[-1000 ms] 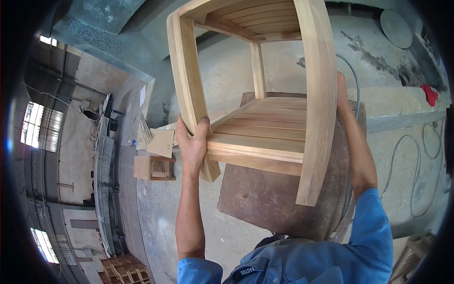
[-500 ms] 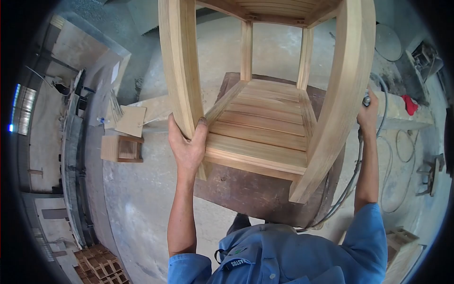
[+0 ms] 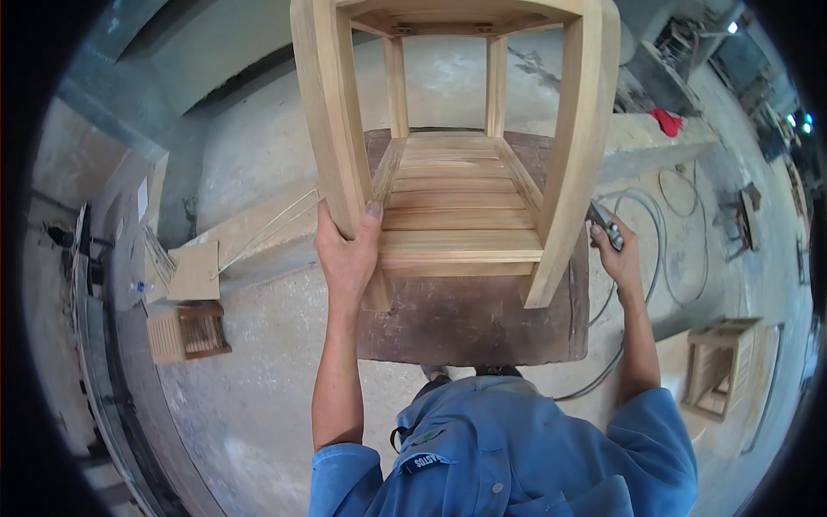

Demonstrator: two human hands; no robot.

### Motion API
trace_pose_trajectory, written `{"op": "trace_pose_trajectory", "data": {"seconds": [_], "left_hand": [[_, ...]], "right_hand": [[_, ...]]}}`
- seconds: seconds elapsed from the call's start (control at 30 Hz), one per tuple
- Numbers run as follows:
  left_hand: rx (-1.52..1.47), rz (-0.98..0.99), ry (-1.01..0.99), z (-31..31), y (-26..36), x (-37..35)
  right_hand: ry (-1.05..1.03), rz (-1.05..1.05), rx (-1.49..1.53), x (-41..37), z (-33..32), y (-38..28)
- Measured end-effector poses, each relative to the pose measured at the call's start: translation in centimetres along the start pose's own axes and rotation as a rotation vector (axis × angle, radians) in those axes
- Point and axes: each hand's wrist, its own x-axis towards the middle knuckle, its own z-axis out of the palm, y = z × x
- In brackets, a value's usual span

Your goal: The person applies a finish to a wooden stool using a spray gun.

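Note:
A wooden slatted stand (image 3: 461, 220), with thick curved legs and a lower shelf, rests on a brown work surface (image 3: 482, 323). My left hand (image 3: 346, 254) is wrapped round its near left leg (image 3: 332, 129), thumb on the inner side beside the shelf. To the right of the near right leg (image 3: 570, 146), my right hand (image 3: 627, 257) grips a small metal air gun (image 3: 606, 226). The gun's nose points up and left, close to that leg. A grey hose (image 3: 603, 375) runs below my right forearm. The stand's upper part is cut off by the frame edge.
A small slatted wooden piece (image 3: 185, 332) sits on the floor at left, near a flat board (image 3: 196, 269). Another wooden stand (image 3: 719, 370) is at lower right. Hose loops (image 3: 680, 241) lie on the floor at right. A red cloth (image 3: 666, 122) rests on a ledge.
My view has shifted. My right hand with the air gun has moved from partly behind the right leg to beside it. My left hand keeps its hold on the left leg.

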Motion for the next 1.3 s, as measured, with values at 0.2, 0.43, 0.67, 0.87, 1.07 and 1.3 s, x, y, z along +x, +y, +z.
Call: {"op": "trace_pose_trajectory", "data": {"seconds": [0.2,0.43,0.67,0.87,1.07,1.3], "left_hand": [[-0.007,0.021,-0.093,-2.9,1.9,1.7],[-0.11,0.109,-0.222,-7.7,-4.0,-5.6],[-0.147,0.013,-0.281,-12.2,-12.7,-9.8],[0.122,-0.014,-0.339,-13.5,-12.8,-6.3],[0.011,-0.203,-0.014,-13.1,-12.5,-11.7],[0.011,-0.124,-0.344,-7.9,-6.5,-19.6]], "right_hand": [[0.137,0.462,0.343,-14.0,-1.1,0.4],[0.187,0.658,0.67,-24.8,-0.8,-1.3],[0.129,0.688,0.722,-28.3,0.5,-2.4],[0.062,0.678,0.846,-28.4,1.5,-3.7],[0.004,0.659,1.045,-25.7,3.5,-3.9],[-0.281,0.588,1.276,-19.3,8.5,-5.8]]}}
